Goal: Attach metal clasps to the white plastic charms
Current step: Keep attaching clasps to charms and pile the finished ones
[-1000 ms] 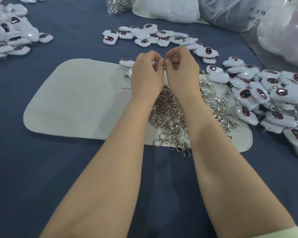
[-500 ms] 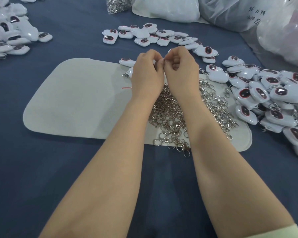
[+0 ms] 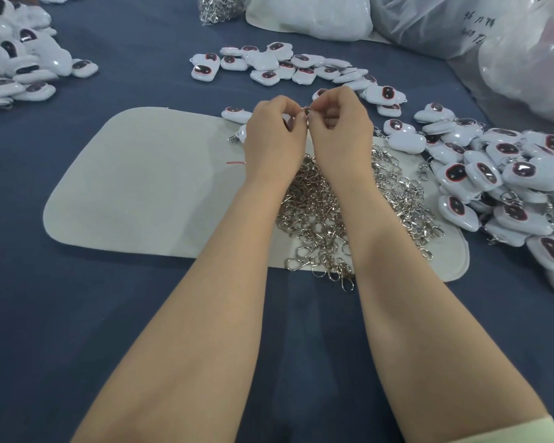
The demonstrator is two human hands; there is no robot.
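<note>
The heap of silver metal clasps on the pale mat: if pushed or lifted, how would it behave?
Probably loose: the heap of silver metal clasps lies spread as separate pieces, so a push would likely scatter it. They look tangled, so several may lift together.

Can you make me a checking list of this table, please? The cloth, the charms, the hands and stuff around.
Surface: blue cloth table with a pale mat on it.
Job's things: clasp pile on the mat; white charms heaped right, a far row, another heap far left.
Clutter: bag of clasps at the far edge.
Hands: left hand and right hand both pinch a small metal piece, mostly hidden.
Cables: nothing seen.
Surroundings: plastic bags far right.
</note>
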